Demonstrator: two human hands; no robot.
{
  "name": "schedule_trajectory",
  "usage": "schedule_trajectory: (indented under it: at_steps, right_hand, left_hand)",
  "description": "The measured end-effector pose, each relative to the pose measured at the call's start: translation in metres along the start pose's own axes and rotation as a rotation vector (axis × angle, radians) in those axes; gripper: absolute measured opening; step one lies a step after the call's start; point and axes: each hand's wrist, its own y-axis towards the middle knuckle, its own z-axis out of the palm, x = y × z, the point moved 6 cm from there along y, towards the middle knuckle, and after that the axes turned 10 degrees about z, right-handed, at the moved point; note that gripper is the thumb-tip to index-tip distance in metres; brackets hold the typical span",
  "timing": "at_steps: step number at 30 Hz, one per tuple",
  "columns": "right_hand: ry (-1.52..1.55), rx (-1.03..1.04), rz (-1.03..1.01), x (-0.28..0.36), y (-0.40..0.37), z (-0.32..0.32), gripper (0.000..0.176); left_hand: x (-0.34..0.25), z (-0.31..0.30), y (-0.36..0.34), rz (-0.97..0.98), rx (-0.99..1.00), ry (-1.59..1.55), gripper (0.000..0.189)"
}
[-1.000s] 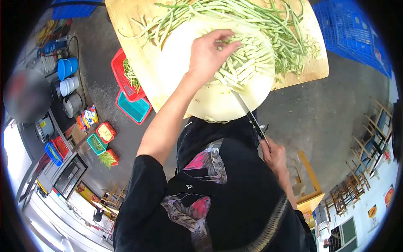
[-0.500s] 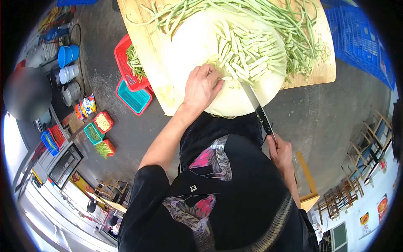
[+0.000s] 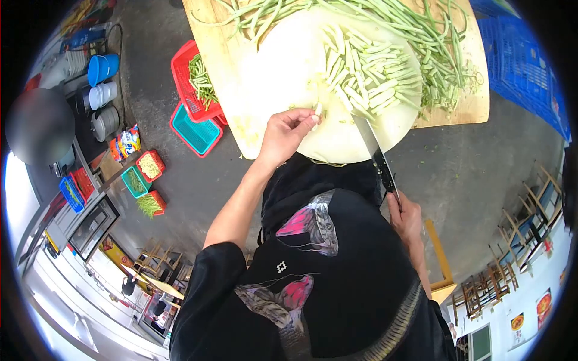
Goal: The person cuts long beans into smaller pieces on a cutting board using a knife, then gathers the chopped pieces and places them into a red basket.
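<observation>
My right hand [image 3: 407, 220] is wrapped round the handle of a kitchen knife [image 3: 368, 137]. The blade's tip rests on or just above the round, pale cutting board [image 3: 337, 149], beside a heap of cut green bean pieces [image 3: 370, 75]. To the left of the blade, my left hand [image 3: 283, 135] pinches a small, pale bean piece [image 3: 318, 110] between thumb and fingers over the board. Long uncut green beans [image 3: 385, 21] lie along the board's far side and right edge. Glare washes out the board's left part.
The board sits on a wooden table [image 3: 220, 51]. Left of it are a red basket [image 3: 179, 69] with cut beans and a teal basket [image 3: 195, 133]. Blue crates [image 3: 521, 66] stand at right. Buckets [image 3: 102, 69] and small vegetable baskets [image 3: 133, 180] are further left.
My left hand has lifted off the bean heap and turned, now pinching a small piece clear of the knife. The knife has barely moved; the whole view has shifted slightly.
</observation>
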Motion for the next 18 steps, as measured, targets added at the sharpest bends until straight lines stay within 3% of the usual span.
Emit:
schedule_trajectory:
  at_steps: [1,4,7,10,13,16,18]
  right_hand:
    - [0.007,0.005,0.003,0.001,0.000,0.000,0.030]
    - [0.005,-0.004,-0.017,0.000,0.000,0.000,0.031]
    - [-0.004,0.001,-0.012,-0.002,0.000,0.001,0.031]
    - [-0.023,0.009,-0.025,-0.003,0.002,0.002,0.030]
    - [-0.021,0.005,-0.012,-0.003,0.001,0.003,0.030]
    - [-0.014,0.009,-0.017,-0.001,0.002,0.002,0.030]
    - [-0.018,0.001,-0.038,-0.001,0.002,0.002,0.030]
  left_hand:
    - [0.000,0.001,0.000,-0.023,0.005,-0.038,0.018]
    - [-0.012,-0.001,-0.008,0.069,-0.043,0.247,0.016]
    - [-0.034,0.007,-0.012,0.355,-0.017,0.607,0.014]
    - [-0.045,0.005,-0.008,0.569,-0.105,0.697,0.015]
    - [-0.052,0.000,0.013,0.424,-0.260,0.698,0.016]
    - [-0.056,0.011,0.026,0.552,-0.181,0.922,0.018]
    - [-0.051,0.012,0.026,0.501,-0.133,0.878,0.018]
